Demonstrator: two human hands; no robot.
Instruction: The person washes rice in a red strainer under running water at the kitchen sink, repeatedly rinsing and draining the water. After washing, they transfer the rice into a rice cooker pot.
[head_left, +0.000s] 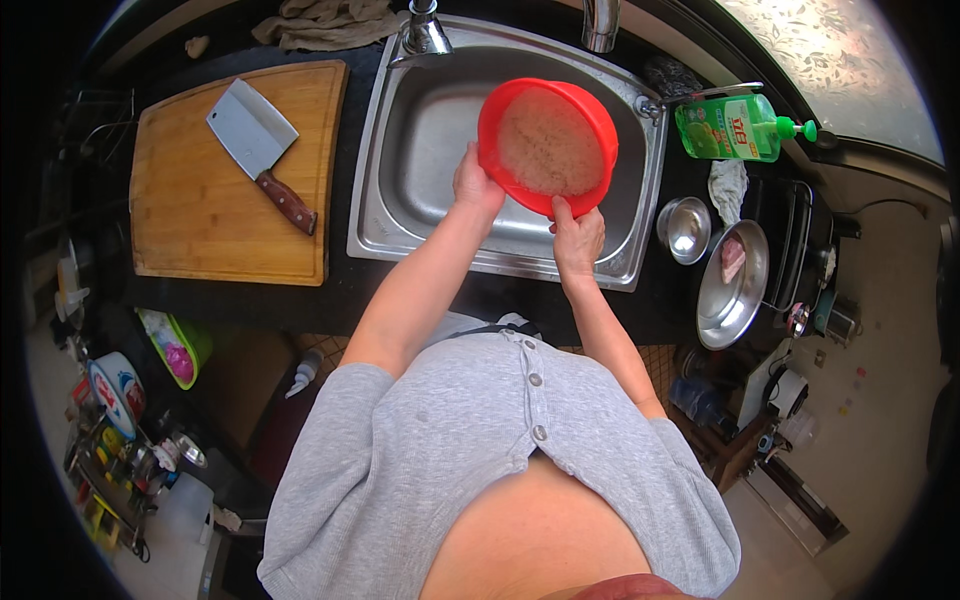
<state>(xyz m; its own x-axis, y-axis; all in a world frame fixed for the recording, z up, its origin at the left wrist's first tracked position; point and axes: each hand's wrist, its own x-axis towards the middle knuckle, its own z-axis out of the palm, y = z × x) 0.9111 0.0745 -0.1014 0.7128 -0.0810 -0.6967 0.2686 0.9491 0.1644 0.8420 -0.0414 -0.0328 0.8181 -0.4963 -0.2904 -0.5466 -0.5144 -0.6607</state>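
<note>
My left hand (478, 184) grips the left side of a red plastic bowl (607, 131), its fingers partly hidden under it. My right hand (579, 236) holds the bowl's near rim, thumb on top. Tilted a little, the bowl is above a stainless steel sink (431, 112). Inside it is a cloudy, pale brown content (551, 142) with darker specks in the middle; I cannot tell what it is.
Left of the sink, a cleaver (255, 131) lies on a wooden cutting board (180, 225). Faucet parts (424, 37) overhang the sink's back. To the right are a green dish-soap bottle (727, 127), a small metal bowl (684, 229) and a metal dish (724, 315) holding raw meat (733, 259).
</note>
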